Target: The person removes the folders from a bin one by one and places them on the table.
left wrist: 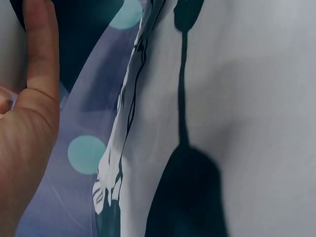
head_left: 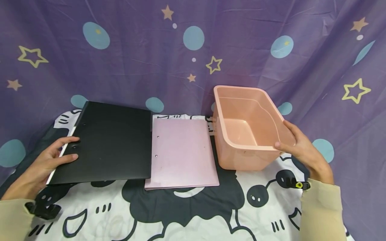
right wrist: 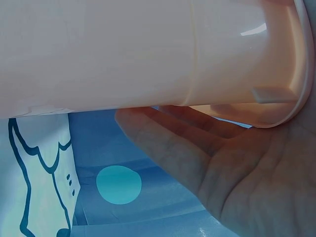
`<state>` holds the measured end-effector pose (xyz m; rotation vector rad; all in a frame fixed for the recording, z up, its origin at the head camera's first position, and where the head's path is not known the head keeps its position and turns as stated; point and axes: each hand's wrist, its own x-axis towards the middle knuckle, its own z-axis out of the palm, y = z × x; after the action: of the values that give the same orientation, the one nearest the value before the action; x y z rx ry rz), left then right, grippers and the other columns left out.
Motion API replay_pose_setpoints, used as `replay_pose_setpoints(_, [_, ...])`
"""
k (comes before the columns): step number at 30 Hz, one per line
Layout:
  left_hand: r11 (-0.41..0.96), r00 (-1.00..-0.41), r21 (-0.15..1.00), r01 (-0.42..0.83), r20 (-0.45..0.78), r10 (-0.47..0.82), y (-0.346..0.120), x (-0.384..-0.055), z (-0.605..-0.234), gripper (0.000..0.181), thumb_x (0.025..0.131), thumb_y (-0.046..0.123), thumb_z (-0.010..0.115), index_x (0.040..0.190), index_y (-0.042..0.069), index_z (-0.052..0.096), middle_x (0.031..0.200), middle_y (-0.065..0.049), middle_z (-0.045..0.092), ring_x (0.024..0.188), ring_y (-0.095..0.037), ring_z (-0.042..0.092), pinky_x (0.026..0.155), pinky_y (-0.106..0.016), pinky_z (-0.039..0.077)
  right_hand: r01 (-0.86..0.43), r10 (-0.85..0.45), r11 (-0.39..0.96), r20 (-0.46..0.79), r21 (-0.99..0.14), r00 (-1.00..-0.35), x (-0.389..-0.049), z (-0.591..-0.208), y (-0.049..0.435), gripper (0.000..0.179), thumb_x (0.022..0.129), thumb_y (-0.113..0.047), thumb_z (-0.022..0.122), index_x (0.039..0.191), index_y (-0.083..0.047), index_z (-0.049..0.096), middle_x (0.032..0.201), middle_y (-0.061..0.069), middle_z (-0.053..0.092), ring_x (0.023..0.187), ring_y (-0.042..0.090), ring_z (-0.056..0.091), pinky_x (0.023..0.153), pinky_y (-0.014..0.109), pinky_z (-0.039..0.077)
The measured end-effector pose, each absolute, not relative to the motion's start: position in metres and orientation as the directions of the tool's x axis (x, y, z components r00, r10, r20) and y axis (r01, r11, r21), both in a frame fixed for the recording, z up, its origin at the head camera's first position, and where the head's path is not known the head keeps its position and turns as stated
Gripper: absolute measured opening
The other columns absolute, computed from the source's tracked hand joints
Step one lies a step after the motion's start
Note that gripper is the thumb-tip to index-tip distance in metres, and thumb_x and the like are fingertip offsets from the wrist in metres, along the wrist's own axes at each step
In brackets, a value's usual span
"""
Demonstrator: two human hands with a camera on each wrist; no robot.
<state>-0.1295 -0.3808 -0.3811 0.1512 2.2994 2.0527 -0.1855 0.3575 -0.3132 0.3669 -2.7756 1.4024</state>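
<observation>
At the left, my left hand (head_left: pixel 45 164) grips the white-spined edge of a black binder (head_left: pixel 108 144); thumb and index finger lie on its cover and the other fingers are hidden. In the left wrist view that hand's thumb (left wrist: pixel 43 59) is stretched over a dark surface. The black binder's right edge meets a pale pink binder (head_left: pixel 184 154) with two rivets, lying flat. On the right, my right hand (head_left: pixel 304 150) holds a peach plastic bin (head_left: pixel 247 157) by its right rim near the front corner. The right wrist view shows fingers against the bin's outer wall (right wrist: pixel 123 59).
Beneath everything lies a black-and-white cartoon cloth (head_left: pixel 271 204). A purple curtain (head_left: pixel 241 20) with stars and blue dots hangs right behind the binders and the bin. The bin's inside shows a bare floor.
</observation>
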Motion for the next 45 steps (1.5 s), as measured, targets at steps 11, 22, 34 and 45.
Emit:
replay_pose_setpoints(11, [-0.009,-0.978,1.000,0.021,0.022,0.210,-0.399,-0.133,-0.384,0.061,0.095,-0.013,0.043,0.139,0.029,0.042,0.088,-0.006,0.072,0.062,-0.031,0.069,0.046,-0.039,0.053,-0.237,-0.222,0.565,0.131,-0.790,-0.966,-0.185,-0.313,0.358,0.092,0.086,-0.014,0.068,0.154,-0.010,0.006,0.148,0.024,0.028,0.115,0.019,0.045,0.083,0.010,0.038])
replay_pose_setpoints(22, [0.033,-0.976,0.999,0.013,0.006,0.218,-0.406,-0.137,-0.394,0.061,0.094,-0.013,0.044,0.137,0.029,0.043,0.094,-0.001,0.072,0.067,-0.028,0.070,0.050,-0.037,0.054,-0.213,-0.205,0.576,0.113,-0.789,-0.972,-0.184,-0.313,0.357,0.091,0.087,-0.016,0.069,0.154,-0.013,0.007,0.149,0.019,0.028,0.116,0.020,0.044,0.084,0.010,0.037])
replay_pose_setpoints(34, [0.446,-0.999,0.894,0.031,0.008,0.052,-0.403,-0.141,-0.402,0.062,0.093,0.007,0.061,0.144,0.033,0.037,0.154,0.011,0.017,0.133,0.006,0.015,0.110,-0.061,0.005,-0.229,-0.214,0.573,0.127,-0.787,-0.969,-0.185,-0.314,0.359,0.091,0.086,-0.014,0.068,0.154,-0.011,0.007,0.148,0.022,0.028,0.114,0.020,0.046,0.083,0.010,0.038])
replay_pose_setpoints(45, [0.498,-0.992,0.867,-0.011,-0.070,0.100,-0.405,-0.145,-0.405,0.066,0.093,0.019,0.064,0.149,0.025,0.030,0.159,0.002,-0.008,0.134,-0.031,-0.033,0.095,-0.072,-0.017,-0.218,-0.202,0.567,0.122,-0.794,-0.972,-0.186,-0.314,0.359,0.092,0.085,-0.013,0.069,0.154,-0.012,0.008,0.147,0.020,0.030,0.114,0.021,0.046,0.083,0.010,0.038])
